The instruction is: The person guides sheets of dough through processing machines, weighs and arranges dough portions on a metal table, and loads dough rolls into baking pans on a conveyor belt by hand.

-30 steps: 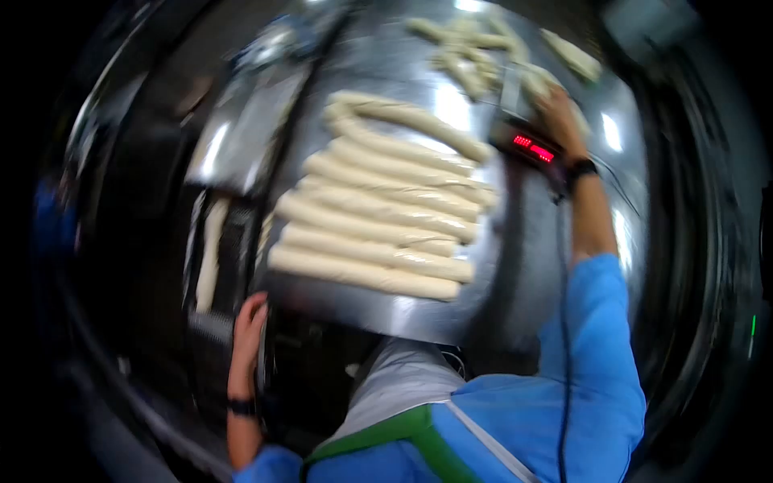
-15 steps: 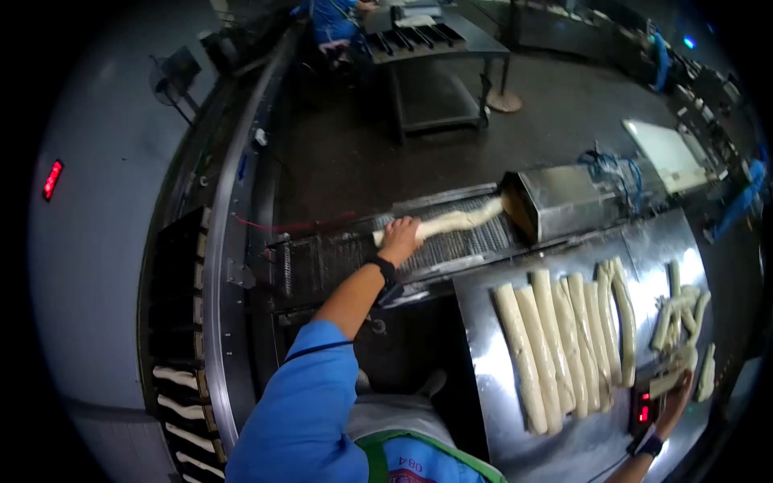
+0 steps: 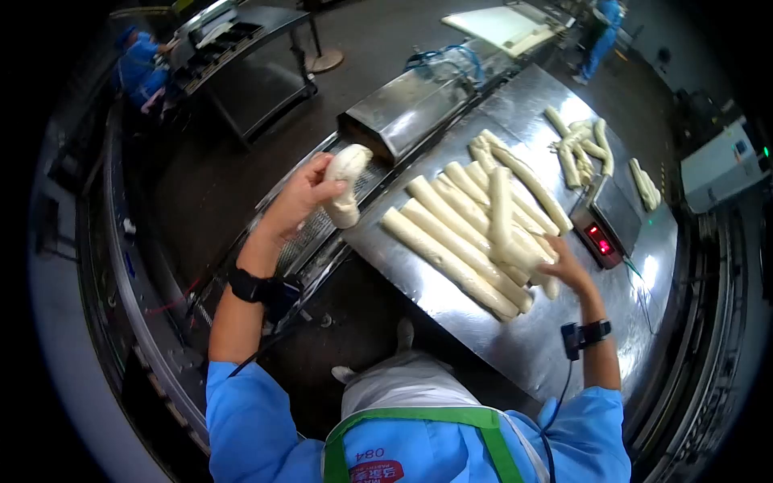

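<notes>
My left hand (image 3: 304, 193) is wrapped round a folded dough piece (image 3: 348, 183), held up over the conveyor (image 3: 310, 233). On the steel table (image 3: 419, 294) several long pale dough rolls (image 3: 451, 259) lie side by side. My right hand (image 3: 566, 264) grips the lower end of another dough piece (image 3: 501, 211), which lies across the rolls. Just right of that hand is a scale (image 3: 604, 233) with a red lit display. Farther back, thinner dough strips (image 3: 581, 151) lie in a tangled pile.
A metal housing (image 3: 411, 105) covers part of the conveyor. More dough strips (image 3: 644, 185) lie at the table's right edge. A co-worker in blue (image 3: 143, 68) is beside a table with trays (image 3: 241, 48) at upper left; another person (image 3: 600, 40) stands at upper right.
My left hand has lifted the dough off the conveyor. My right hand has moved from the scale to the rolls, bringing a dough piece. The view has turned.
</notes>
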Tool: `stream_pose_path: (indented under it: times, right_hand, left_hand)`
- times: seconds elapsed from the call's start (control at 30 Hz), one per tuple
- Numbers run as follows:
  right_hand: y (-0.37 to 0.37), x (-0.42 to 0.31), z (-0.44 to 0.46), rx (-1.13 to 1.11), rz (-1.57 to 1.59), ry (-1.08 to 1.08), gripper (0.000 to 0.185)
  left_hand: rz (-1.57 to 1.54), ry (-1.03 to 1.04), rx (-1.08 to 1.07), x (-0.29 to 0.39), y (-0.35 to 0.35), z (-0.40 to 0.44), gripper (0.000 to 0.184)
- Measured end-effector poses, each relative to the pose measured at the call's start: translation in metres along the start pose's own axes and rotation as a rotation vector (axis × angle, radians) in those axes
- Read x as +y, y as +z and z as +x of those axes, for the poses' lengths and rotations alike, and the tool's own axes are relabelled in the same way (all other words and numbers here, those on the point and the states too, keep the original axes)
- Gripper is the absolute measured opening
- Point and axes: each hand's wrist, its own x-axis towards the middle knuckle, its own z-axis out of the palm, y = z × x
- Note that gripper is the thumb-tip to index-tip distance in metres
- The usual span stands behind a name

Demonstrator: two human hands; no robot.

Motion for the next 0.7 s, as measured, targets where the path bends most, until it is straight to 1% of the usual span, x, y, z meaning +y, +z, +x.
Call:
stream_pose_path:
  times: [0.03,0.1,0.17,0.23,0.3,0.33,0.37,0.43,0.47,0.5,0.53,0.57,0.6,0.63,0.67,0.7]
  right_hand:
    - [0.02,-0.019,-0.001,0.106,-0.287,-0.188,0.073]
    - [0.029,-0.077,0.0,0.004,0.153,-0.151,0.095]
    - [0.032,-0.132,-0.003,-0.064,0.291,-0.271,0.101]
    - [0.049,-0.152,0.001,0.093,0.357,-0.423,0.093]
    - [0.036,-0.151,0.006,0.023,0.518,-0.24,0.07]
    - [0.036,-0.13,0.015,0.076,0.45,-0.27,0.05]
    - [0.026,-0.13,0.015,0.101,0.402,-0.206,0.045]
    - [0.011,-0.1,0.035,0.227,0.141,-0.317,0.046]
    - [-0.001,-0.101,0.04,0.247,0.076,-0.316,0.046]
    - [-0.015,-0.1,0.046,0.28,0.028,-0.246,0.045]
    - [-0.032,-0.076,0.064,0.317,0.158,-0.269,0.043]
    - [-0.055,-0.092,0.063,0.411,0.221,-0.144,0.043]
    - [-0.077,-0.067,0.084,0.505,0.258,-0.219,0.041]
    - [-0.099,-0.062,0.095,0.684,0.146,-0.174,0.041]
    - [-0.128,-0.051,0.111,0.744,-0.13,-0.2,0.039]
    - [-0.151,-0.036,0.126,0.912,-0.362,-0.396,0.04]
  left_hand:
    - [-0.08,0.037,-0.075,0.012,0.022,0.006,0.03]
    - [-0.034,0.003,-0.194,0.024,0.07,0.012,0.033]
    - [0.138,0.185,-0.28,0.022,0.124,0.017,0.034]
    - [0.427,0.443,-0.288,-0.004,0.169,0.021,0.036]
    - [0.242,0.337,-0.249,-0.008,0.2,0.019,0.037]
    - [0.344,0.367,-0.315,-0.02,0.2,0.031,0.042]
    - [0.341,0.377,-0.327,-0.023,0.204,0.036,0.042]
    - [0.479,0.513,-0.296,-0.03,0.212,0.036,0.048]
    - [0.555,0.487,-0.281,-0.033,0.212,0.037,0.051]
    - [0.553,0.488,-0.292,-0.035,0.206,0.039,0.051]
    - [0.541,0.486,-0.247,-0.037,0.196,0.041,0.049]
    - [0.53,0.479,-0.198,-0.041,0.183,0.041,0.046]
    - [0.547,0.428,-0.178,-0.055,0.166,0.039,0.042]
    - [0.568,0.37,-0.149,-0.076,0.148,0.037,0.038]
    - [0.63,0.283,-0.145,-0.089,0.132,0.032,0.035]
    - [0.687,0.188,-0.132,-0.102,0.116,0.025,0.032]
